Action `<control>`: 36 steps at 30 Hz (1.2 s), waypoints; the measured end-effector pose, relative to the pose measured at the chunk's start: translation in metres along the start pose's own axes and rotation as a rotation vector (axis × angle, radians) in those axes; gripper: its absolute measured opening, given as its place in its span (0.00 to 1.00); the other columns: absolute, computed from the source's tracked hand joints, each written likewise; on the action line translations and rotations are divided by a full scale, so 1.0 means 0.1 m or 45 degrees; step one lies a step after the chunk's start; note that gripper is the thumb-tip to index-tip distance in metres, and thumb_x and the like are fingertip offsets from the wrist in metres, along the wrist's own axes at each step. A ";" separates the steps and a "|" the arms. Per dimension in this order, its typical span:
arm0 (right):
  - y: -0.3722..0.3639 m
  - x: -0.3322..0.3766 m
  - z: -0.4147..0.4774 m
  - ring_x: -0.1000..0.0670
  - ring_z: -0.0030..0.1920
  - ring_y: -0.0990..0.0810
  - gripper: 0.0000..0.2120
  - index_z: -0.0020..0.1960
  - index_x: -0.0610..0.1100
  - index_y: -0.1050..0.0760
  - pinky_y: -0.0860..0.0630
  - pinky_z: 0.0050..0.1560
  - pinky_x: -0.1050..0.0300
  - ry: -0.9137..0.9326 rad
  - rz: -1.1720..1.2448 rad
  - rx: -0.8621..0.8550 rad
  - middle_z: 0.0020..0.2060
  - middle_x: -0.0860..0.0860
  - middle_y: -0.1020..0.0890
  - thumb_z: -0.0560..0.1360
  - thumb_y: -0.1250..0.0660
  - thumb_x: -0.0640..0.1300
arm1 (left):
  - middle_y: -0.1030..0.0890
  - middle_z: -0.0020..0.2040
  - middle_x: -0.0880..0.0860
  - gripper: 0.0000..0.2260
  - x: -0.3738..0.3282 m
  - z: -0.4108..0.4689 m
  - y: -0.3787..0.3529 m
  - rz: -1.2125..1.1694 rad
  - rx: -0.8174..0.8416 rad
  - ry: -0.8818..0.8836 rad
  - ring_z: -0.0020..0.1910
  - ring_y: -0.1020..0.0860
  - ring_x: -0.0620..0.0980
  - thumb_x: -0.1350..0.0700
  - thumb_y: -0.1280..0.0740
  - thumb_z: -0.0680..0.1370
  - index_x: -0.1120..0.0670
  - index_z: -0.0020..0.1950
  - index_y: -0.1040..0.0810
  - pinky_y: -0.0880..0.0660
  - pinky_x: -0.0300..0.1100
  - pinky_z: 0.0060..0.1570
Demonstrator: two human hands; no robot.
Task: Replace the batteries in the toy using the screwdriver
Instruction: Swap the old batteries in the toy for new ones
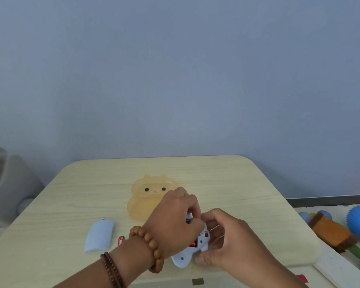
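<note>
Right hand (222, 240) wraps the toy (195, 249) from its right side, thumb on the near edge, fingers curled behind, holding it just off the bench (247, 183). Left hand (175, 221) comes over the top, fingers curled tight and pinching down into the open compartment. The knuckles hide the tips, but it looks like they have the far end of the battery (192, 244) that shows red-orange in the slot.

So this reads as the battery swap itself: the cover is already off and the cells are being worked in or out. The next move calls for a firm fingertip push or pull against the spring contact while the right hand keeps the toy from twisting. After that, the cover goes back on and the screw goes in. No screwdriver shows anywhere in view.

The toy is smooth, hard, pale blue-white plastic with rounded lobes, and one flat foot has a small hole. A loose battery (121, 240), red-labelled and cylindrical, lies on the bench left of the toy. Further left sits a pale blue curved cover (100, 235), matte and shell-like. Beyond the toy rests a translucent orange bear-shaped shell (148, 196), glossy, with two dot eyes. Wooden bead bracelets (152, 244) ring the left wrist. The bench is pale wood-grain laminate with rounded corners.
</note>
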State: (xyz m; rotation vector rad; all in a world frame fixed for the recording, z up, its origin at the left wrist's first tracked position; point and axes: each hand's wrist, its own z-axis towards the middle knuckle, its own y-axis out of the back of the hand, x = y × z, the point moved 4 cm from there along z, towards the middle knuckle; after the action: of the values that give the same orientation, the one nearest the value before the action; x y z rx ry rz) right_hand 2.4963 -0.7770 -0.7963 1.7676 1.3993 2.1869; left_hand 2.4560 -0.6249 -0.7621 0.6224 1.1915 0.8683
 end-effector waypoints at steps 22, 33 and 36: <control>-0.01 -0.02 -0.01 0.60 0.43 0.16 0.33 0.60 0.59 0.25 0.19 0.47 0.65 -0.027 0.003 -0.013 0.49 0.58 0.15 0.59 0.15 0.47 | 0.20 0.43 0.39 0.02 0.04 -0.07 0.25 0.048 -0.056 -0.166 0.44 0.22 0.38 0.49 0.32 0.78 0.44 0.50 0.23 0.26 0.30 0.42; -0.02 -0.04 0.02 0.62 0.38 0.18 0.29 0.55 0.59 0.23 0.22 0.42 0.68 -0.010 0.068 0.003 0.49 0.56 0.15 0.60 0.16 0.43 | 0.17 0.51 0.51 0.19 0.55 0.00 0.60 -0.728 -0.074 0.341 0.42 0.14 0.51 0.61 0.21 0.70 0.48 0.57 0.20 0.18 0.41 0.46; -0.02 -0.05 0.03 0.62 0.36 0.19 0.29 0.55 0.59 0.23 0.23 0.42 0.68 -0.008 0.079 0.000 0.48 0.56 0.15 0.60 0.16 0.43 | 0.17 0.50 0.51 0.20 0.70 -0.02 0.74 -0.560 -0.101 0.336 0.40 0.15 0.44 0.61 0.21 0.70 0.48 0.57 0.20 0.21 0.33 0.41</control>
State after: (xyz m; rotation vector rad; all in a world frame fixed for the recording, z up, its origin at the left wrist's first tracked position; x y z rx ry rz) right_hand 2.4996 -0.7761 -0.8014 1.8410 1.3614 2.2091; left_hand 2.4450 -0.5260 -0.7406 0.1680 1.4538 0.6285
